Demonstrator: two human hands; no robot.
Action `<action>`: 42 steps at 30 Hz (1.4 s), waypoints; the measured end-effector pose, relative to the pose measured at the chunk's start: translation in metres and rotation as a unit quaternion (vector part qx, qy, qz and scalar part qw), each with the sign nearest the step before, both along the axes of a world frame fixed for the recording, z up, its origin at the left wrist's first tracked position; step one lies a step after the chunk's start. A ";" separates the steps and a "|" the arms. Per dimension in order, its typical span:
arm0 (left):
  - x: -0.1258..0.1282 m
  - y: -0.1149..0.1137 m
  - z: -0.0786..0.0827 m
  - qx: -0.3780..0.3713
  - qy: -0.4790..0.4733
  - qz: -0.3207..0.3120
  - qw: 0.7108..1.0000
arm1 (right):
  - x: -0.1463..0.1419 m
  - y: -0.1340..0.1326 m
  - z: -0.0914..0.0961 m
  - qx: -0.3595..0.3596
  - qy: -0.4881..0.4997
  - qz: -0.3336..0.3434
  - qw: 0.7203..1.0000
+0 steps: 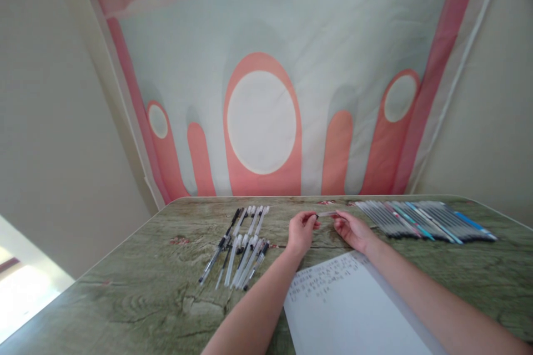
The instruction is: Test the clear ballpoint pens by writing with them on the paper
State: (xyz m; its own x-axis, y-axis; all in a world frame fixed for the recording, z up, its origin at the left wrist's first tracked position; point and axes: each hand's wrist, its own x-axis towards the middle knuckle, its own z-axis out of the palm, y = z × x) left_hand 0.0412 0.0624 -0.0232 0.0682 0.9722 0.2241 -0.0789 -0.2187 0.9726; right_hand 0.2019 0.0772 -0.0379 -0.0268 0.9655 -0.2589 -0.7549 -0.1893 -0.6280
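Note:
Between my two hands is a thin, pale, translucent pen refill or pen (327,214) with a dark end, lying almost level; its exact kind is hard to make out. My left hand (302,231) pinches the dark end. The fingers of my right hand (352,229) close on the other end. Just below the hands lies a white sheet of paper (353,310) with rows of handwriting along its top, partly under my right forearm.
Left of my hands, several clear and black pens and caps (245,258) lie in two loose groups. A neat row of several grey, blue and teal refills (425,221) is at the right. The wood-grain table (145,288) meets a pink and pale printed backdrop (262,28).

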 end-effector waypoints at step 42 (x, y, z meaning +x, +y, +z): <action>-0.010 0.015 -0.013 -0.085 -0.057 0.044 0.994 | -0.005 -0.009 0.001 0.098 -0.069 0.025 0.992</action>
